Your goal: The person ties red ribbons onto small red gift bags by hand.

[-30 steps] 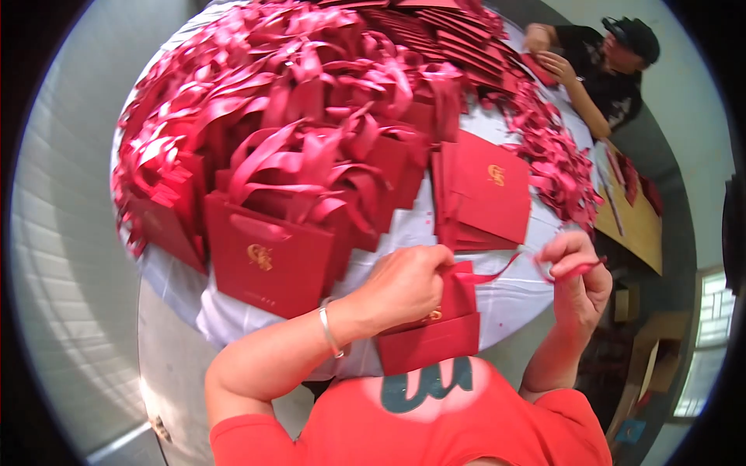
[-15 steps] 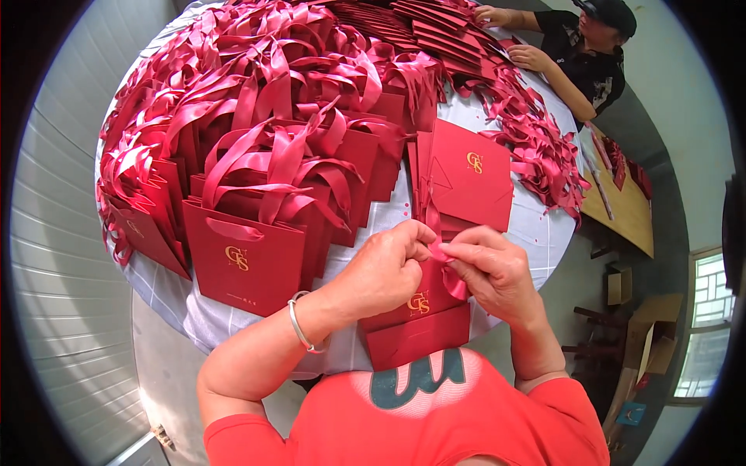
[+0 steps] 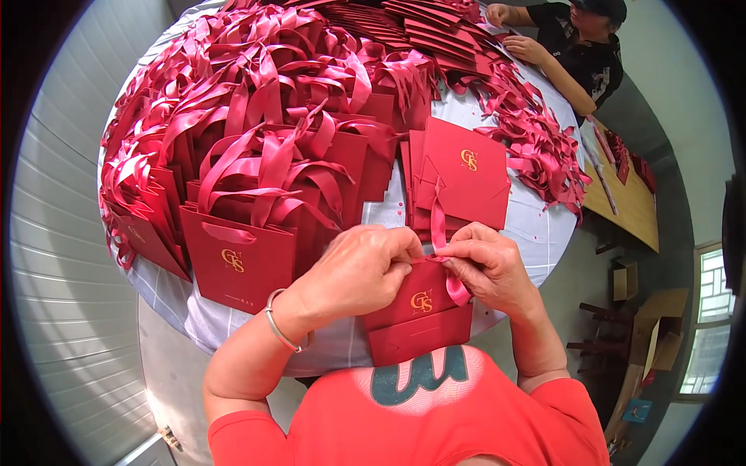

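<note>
A flat red paper gift bag (image 3: 404,311) with a gold emblem lies at the table's near edge, in front of my body. My left hand (image 3: 371,268) pinches one end of a pink-red satin ribbon (image 3: 438,221) just above the bag's far edge. Thumb and forefinger of my right hand (image 3: 493,268) are closed on the same ribbon. Between the two hands the ribbon is drawn narrow, and a loop of it hangs over the bag below my right fingers. Whether a knot has formed there is too small to tell.
Finished-looking red bags (image 3: 245,264) with ribbon handles crowd the left side. Flat bags (image 3: 462,175) lie just beyond my hands. A heap of loose ribbons (image 3: 544,155) covers the right, and stacked flat bags (image 3: 439,39) the far side. A co-worker (image 3: 579,54) sits at the far right.
My left hand has moved a little to the left, away from my right hand. The ribbon between them is now stretched out instead of bunched.
</note>
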Demonstrator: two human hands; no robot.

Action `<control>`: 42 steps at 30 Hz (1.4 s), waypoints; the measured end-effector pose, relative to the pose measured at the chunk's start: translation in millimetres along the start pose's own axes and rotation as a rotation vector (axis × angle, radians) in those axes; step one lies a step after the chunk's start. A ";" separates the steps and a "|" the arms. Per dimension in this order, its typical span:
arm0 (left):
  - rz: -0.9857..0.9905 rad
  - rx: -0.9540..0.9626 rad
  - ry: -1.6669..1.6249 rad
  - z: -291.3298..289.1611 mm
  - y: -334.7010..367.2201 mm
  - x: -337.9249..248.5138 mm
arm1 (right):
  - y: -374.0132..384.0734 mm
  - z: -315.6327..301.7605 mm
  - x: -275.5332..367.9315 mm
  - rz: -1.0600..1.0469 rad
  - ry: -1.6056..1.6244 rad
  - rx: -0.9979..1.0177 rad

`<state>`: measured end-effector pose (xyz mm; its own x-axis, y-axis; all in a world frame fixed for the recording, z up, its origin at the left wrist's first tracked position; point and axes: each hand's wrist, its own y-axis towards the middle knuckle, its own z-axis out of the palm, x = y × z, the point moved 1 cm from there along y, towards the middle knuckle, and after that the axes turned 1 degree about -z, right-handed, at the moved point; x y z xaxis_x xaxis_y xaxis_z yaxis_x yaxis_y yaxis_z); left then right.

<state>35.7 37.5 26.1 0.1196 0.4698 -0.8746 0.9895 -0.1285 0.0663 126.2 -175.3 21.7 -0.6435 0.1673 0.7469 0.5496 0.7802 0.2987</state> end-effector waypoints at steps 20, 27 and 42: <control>-0.208 0.312 -0.449 -14.0 0.8 3.2 | -10.8 -14.2 -10.9 0.102 0.053 0.011; -0.325 0.273 -0.449 -8.1 0.6 10.9 | -14.6 -18.3 -9.4 0.291 0.263 -0.020; -0.282 0.247 -0.270 -5.9 0.9 16.6 | 6.3 7.4 38.8 -0.059 -0.024 -0.016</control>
<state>39.0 50.3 14.5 -0.2097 0.2765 -0.9379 0.9274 -0.2476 -0.2804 100.8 -159.4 48.2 -0.6874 0.1360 0.7134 0.5190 0.7792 0.3515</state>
